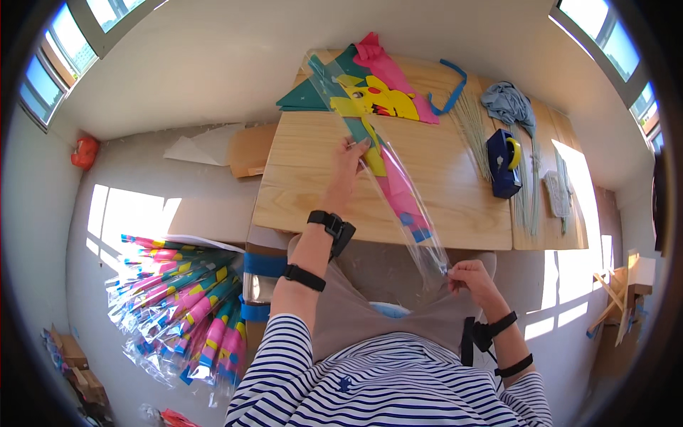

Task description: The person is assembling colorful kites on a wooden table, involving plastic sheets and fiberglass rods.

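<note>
My left hand point(350, 153) grips the cloth roll point(398, 191), right hand point(469, 276) pinches the clear sleeve point(431, 265) end; best hold it gently taut, avoiding creases.

Pale walls point(213, 64); grey floor point(89, 320), sunlit patches point(128, 210); upper windows point(70, 39); wooden table point(302, 178)

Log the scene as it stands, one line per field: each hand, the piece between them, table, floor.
Left hand: grips the clear sleeve partway along
Right hand: pinches the sleeve's near end
In sleeve: folded sheet, green, yellow, pink and blue
Beneath far end of sleeve: printed sheet on the table
Table, right side: thin sticks, dark blue tape dispenser, crumpled grey-blue cloth, clear box
Floor, left: pile of sleeved colourful pieces
</note>
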A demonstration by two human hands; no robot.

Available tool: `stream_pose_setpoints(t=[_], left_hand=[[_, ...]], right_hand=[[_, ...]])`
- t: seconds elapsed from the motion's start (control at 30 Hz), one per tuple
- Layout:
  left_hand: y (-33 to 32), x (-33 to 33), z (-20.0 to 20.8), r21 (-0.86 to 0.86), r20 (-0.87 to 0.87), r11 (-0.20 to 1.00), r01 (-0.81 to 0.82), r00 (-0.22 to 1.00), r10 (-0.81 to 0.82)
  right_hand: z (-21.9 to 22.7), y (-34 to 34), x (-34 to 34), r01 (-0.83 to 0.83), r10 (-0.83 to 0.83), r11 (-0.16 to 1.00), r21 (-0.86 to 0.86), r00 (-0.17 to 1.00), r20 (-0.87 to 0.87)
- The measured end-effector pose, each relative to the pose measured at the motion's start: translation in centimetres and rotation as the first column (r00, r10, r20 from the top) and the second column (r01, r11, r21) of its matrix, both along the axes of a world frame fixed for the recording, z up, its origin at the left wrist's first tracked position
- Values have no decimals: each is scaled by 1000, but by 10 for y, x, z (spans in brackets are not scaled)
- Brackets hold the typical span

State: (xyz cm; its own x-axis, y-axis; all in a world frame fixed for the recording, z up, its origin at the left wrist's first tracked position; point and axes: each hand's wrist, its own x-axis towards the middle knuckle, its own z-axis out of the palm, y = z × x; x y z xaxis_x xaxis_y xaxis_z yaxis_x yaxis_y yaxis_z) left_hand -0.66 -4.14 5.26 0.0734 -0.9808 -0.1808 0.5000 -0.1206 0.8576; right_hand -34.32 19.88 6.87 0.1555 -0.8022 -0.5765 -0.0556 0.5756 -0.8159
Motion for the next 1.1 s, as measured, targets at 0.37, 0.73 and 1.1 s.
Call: stream_pose_setpoints(t=[0.37, 0.73, 1.1], left_hand=[[134, -3, -59, -343, 887, 895, 285, 411, 208], [124, -30, -52, -433, 867, 874, 221, 368, 336], [143, -16, -83, -236, 972, 841, 487, 99, 215]], right_hand=[[-63, -95, 80, -56, -17, 989, -138, 879, -477], [-75, -99, 122, 114, -113, 993, 20, 991, -74], [-62, -80, 123, -69, -22, 987, -147, 843, -538]])
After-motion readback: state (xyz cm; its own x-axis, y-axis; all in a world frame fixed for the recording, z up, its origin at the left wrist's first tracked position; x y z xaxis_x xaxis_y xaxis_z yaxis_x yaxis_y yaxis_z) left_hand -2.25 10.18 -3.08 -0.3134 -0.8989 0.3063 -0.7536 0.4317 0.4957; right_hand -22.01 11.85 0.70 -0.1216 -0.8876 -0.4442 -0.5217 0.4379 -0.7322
